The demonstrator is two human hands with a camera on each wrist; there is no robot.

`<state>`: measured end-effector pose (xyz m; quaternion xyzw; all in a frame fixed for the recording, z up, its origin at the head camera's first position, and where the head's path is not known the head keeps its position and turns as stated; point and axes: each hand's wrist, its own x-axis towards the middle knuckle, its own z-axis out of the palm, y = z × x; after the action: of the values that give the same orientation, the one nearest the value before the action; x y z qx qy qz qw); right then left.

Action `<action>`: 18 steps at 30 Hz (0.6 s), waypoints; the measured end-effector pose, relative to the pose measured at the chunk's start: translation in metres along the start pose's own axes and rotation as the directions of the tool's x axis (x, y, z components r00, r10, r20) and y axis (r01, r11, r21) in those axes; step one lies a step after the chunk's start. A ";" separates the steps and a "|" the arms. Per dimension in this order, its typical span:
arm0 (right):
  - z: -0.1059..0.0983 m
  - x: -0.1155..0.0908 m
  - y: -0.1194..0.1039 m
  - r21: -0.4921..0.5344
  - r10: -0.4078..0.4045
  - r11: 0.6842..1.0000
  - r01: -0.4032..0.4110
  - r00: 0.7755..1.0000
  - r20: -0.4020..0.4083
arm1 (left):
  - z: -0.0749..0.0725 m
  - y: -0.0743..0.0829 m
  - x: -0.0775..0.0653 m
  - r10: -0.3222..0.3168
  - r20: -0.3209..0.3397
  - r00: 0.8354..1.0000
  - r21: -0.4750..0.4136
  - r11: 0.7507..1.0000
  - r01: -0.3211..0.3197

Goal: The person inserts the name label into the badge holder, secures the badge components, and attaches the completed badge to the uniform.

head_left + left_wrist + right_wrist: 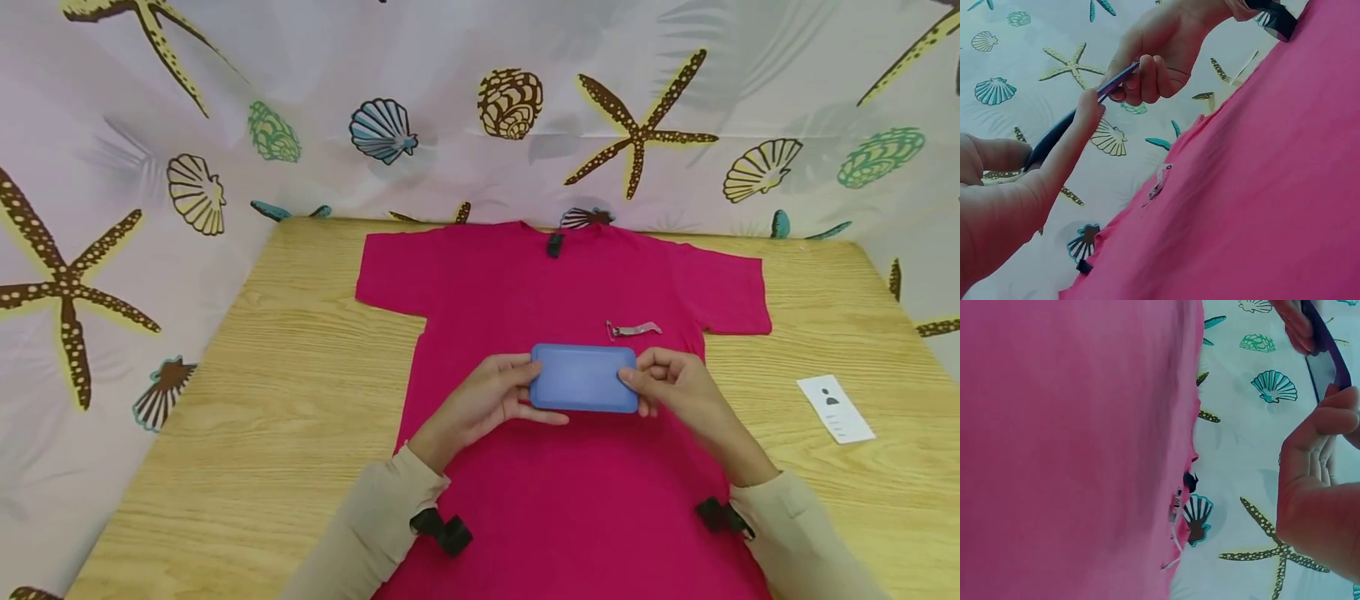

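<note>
A flat, blue, rectangular badge holder (pixel 587 378) is held level above the pink T-shirt (pixel 517 300). My left hand (pixel 498 390) pinches its left end, the thumb on top and one finger stretched out below the lower edge. At the right end my right hand (pixel 671 385) grips the edge between thumb and curled fingers. Seen edge-on in the left wrist view, the holder (pixel 1060 134) is thin and tilted between both hands. Just beyond it, a badge clip with a clear strap (pixel 636 330) lies on the shirt's chest.
A white ID card (pixel 836 408) with a person icon lies on the wooden table (pixel 300 367), right of the shirt. Near the shirt's collar is a small black clip-like piece (pixel 554 245). A shell-and-starfish cloth (pixel 450 50) hangs behind the table.
</note>
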<state>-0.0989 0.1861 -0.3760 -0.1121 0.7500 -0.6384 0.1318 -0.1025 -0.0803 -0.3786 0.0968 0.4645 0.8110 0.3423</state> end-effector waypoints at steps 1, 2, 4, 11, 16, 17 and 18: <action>0.000 -0.002 0.001 0.017 0.014 1.000 -0.014 1.000 0.001 | 0.001 -0.001 0.000 0.006 0.003 1.000 0.015 1.000 -0.006; 0.000 -0.004 0.002 0.031 0.027 0.999 -0.027 1.000 0.002 | 0.002 -0.001 0.001 0.008 -0.004 1.000 0.030 1.000 -0.008; 0.001 -0.005 0.003 0.061 0.050 0.997 -0.050 0.999 0.001 | 0.003 -0.003 0.001 0.012 -0.021 1.000 0.054 0.998 -0.011; 0.006 -0.002 0.002 0.073 0.112 0.991 -0.109 0.993 -0.037 | 0.003 -0.005 0.002 0.056 -0.119 0.991 0.148 0.988 -0.038; 0.009 0.001 0.001 0.051 0.088 0.995 -0.086 0.995 -0.053 | 0.000 -0.005 0.001 0.082 -0.163 0.983 0.174 0.983 -0.053; 0.010 0.001 0.001 0.053 0.080 0.996 -0.077 0.996 -0.050 | -0.001 -0.005 0.001 0.082 -0.169 0.982 0.176 0.983 -0.051; 0.010 0.002 0.001 0.058 0.076 0.996 -0.073 0.996 -0.045 | -0.001 -0.005 0.001 0.082 -0.171 0.982 0.177 0.983 -0.051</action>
<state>-0.0972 0.1765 -0.3790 -0.0654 0.7382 -0.6564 0.1411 -0.1020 -0.0790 -0.3834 0.0686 0.5578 0.7845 0.2624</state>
